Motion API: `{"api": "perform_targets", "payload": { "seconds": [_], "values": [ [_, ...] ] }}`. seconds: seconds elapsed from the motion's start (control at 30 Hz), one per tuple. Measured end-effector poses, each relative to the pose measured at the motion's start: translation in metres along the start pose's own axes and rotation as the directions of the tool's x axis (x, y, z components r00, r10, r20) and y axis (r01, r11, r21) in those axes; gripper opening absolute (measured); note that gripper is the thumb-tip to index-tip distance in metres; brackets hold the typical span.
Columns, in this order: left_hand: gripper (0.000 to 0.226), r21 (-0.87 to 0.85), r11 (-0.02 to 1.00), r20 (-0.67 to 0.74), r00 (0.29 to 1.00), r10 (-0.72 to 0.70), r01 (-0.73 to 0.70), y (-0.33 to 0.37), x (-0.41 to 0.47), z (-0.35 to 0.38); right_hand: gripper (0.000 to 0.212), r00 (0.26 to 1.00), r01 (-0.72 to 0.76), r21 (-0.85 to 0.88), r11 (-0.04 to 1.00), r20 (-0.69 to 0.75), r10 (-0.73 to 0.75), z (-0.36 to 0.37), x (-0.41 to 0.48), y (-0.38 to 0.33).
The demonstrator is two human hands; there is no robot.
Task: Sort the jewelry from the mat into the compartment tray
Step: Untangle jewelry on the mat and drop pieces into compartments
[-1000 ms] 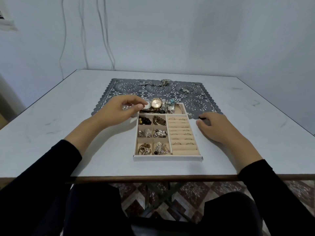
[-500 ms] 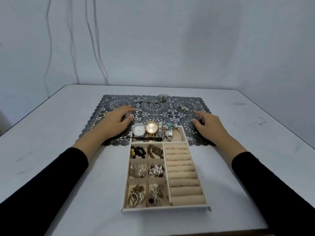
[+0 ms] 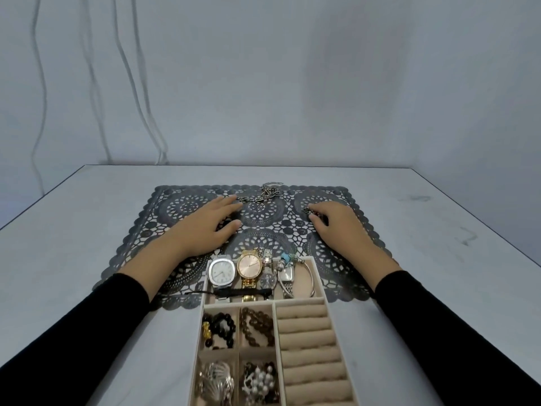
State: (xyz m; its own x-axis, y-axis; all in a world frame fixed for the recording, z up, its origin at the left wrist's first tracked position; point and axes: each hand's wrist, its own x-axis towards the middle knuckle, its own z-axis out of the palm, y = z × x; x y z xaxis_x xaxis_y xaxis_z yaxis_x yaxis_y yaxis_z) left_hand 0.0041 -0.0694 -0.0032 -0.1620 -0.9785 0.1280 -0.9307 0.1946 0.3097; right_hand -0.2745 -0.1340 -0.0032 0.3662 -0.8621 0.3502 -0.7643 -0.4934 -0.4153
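A silvery chain (image 3: 268, 191) is seen heaped loosely at the far edge of the dark lace-patterned mat (image 3: 175, 206), with one end trailing toward the left hand (image 3: 205, 227). That hand is laid flat on the mat with its fingers straight and relaxed and nothing held, and whether its fingertips touch the chain's end or lie just beside it cannot be told. A small metallic piece (image 3: 306, 210) lies on the right part of the mat at the tips of the right hand (image 3: 339, 230). The fingers of this hand are curled toward it, but whether it is pinched or merely touched cannot be told. The beige tray (image 3: 322, 291) is placed nearer the person, with its far end overlapping the mat's near edge. In its wide far compartment a silver square watch (image 3: 222, 271), a gold watch (image 3: 249, 266), two smaller watches and a thin bangle (image 3: 311, 276) are gathered, and a black cord bracelet (image 3: 243, 293) is laid across them, one end hanging over the left wall. Below, the small left compartments are filled with black beads (image 3: 222, 326), brown beads (image 3: 257, 329), a silver shell-shaped piece (image 3: 216, 376) and a pearl cluster (image 3: 260, 382), while the right side is taken up by padded ring rolls (image 3: 307, 347). Everything is carried by a pale grey counter (image 3: 73, 230) — black sleeves (image 3: 87, 332) cover both forearms, and thin cables (image 3: 128, 68) hang down the wall behind.
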Motion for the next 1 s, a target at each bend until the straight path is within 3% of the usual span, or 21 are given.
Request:
{"api": "perform_targets", "payload": {
  "seconds": [0.53, 1.0],
  "values": [
    [0.049, 0.017, 0.997, -0.002, 0.997, 0.074, -0.074, 0.001, 0.04, 0.003, 0.011, 0.999, 0.031, 0.041, 0.999, 0.01, -0.031, 0.006, 0.03, 0.015],
    [0.045, 0.023, 0.995, -0.01, 0.995, 0.101, -0.1, 0.005, 0.042, 0.005, 0.006, 0.976, -0.153, 0.384, 0.911, -0.084, 0.199, -0.021, 0.027, 0.039]
  ]
}}
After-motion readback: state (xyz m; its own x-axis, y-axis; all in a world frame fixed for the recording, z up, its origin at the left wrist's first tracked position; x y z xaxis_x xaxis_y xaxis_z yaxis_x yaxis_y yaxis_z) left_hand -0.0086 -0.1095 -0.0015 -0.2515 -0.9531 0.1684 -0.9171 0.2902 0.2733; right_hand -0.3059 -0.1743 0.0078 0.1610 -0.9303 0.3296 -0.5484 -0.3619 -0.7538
